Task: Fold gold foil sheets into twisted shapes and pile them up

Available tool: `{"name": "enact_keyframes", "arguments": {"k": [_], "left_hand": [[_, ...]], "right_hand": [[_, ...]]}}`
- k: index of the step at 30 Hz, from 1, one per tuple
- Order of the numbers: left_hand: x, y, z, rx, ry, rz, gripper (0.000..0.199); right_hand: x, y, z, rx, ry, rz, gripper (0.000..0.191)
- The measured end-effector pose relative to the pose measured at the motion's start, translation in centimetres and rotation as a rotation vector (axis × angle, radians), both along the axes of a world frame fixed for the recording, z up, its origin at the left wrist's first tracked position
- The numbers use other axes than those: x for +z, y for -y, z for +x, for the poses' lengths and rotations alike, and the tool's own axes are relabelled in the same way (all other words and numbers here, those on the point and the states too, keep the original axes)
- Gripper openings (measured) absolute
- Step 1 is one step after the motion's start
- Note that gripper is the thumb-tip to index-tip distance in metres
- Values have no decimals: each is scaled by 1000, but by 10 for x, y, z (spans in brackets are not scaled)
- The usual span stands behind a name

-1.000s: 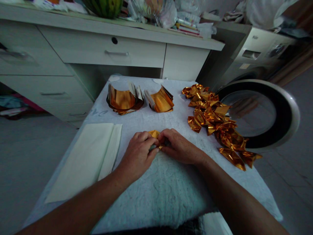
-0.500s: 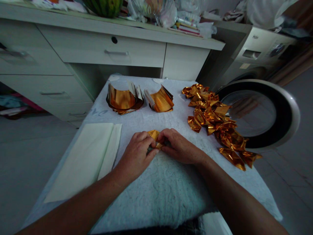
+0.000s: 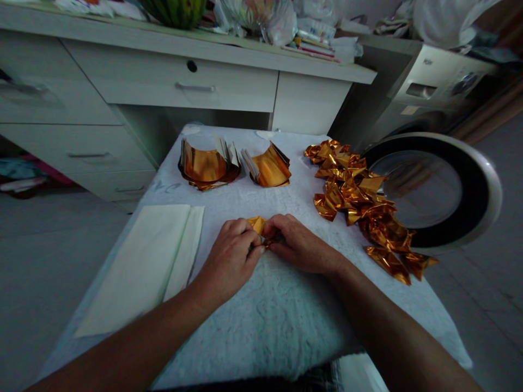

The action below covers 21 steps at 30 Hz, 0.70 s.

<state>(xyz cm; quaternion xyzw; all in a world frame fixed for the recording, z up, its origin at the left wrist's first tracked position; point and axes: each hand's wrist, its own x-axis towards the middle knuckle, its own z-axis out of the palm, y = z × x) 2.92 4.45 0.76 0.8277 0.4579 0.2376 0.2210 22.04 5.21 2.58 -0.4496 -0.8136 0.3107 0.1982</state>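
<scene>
Between my two hands is a small piece of gold foil paper (image 3: pixel 256 223), mostly hidden by the fingers. My left hand (image 3: pixel 235 250) pinches its left side, thumb toward me. On the other side, my right hand (image 3: pixel 296 242) has its fingertips and thumb closed on the foil too. Behind the hands stand two curved stacks of gold foil sheets, a left stack (image 3: pixel 204 165) and a smaller right stack (image 3: pixel 269 166). A heap of folded gold foil pieces (image 3: pixel 353 190) lies to the right.
A pale cloth (image 3: pixel 265 321) covers the table. White folded paper (image 3: pixel 139 261) lies at the left. Beyond stand a white drawer cabinet (image 3: pixel 229 87) with a watermelon (image 3: pixel 174 12) on top, and a washing machine (image 3: pixel 433 81) whose round door (image 3: pixel 478 190) hangs open by the table's right edge.
The fingers have shifted slightly on the foil, and the near edge between the thumbs looks pressed smaller. Everything else stays in place.
</scene>
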Motion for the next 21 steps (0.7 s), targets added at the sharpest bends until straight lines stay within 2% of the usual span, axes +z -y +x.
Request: {"name": "enact_keyframes", "arguments": {"k": [12,21], "left_hand": [[-1,1,2,26,-5,12,15],[-2,0,1,-2,2,5,17]], "right_hand": [[0,1,-5,-15,11,21,13],[-4,3,-7,-95,21,21,21]]}}
